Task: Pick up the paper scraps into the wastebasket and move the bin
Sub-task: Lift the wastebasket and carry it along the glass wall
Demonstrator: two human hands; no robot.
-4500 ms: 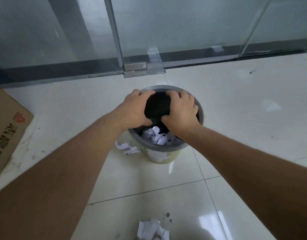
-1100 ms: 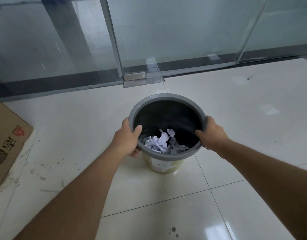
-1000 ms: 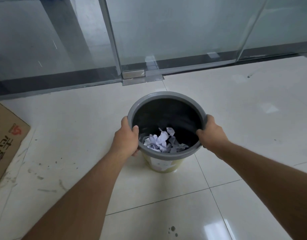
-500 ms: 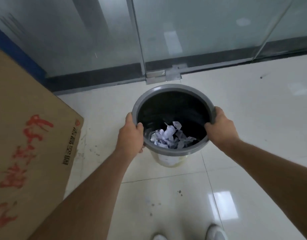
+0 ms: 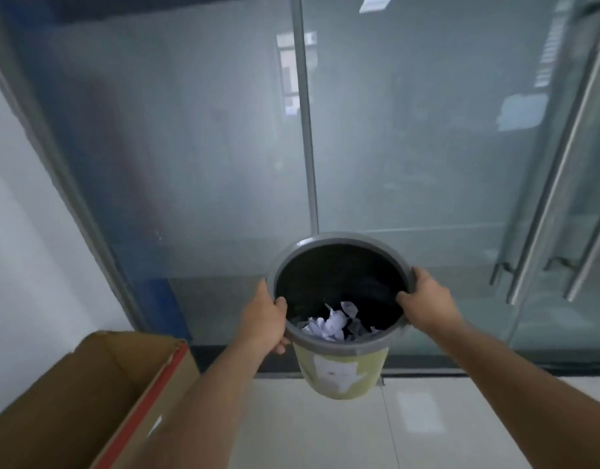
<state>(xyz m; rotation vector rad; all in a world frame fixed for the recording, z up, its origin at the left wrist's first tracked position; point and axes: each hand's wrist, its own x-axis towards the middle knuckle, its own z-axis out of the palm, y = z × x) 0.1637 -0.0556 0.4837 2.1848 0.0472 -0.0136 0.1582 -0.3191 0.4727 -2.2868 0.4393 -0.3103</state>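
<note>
matt plastic wastebasket [image 5: 339, 374], glossy floor [image 5: 444, 428]

Bare forearms, bare hands [image 5: 263, 321], sleeveless.

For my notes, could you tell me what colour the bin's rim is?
Grey, on the bin, seen in the head view.

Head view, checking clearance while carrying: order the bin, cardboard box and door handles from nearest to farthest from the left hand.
1. Bin: gripped at its rim by the left hand.
2. Cardboard box: lower left, open.
3. Door handles: far right, on the glass door.
</note>
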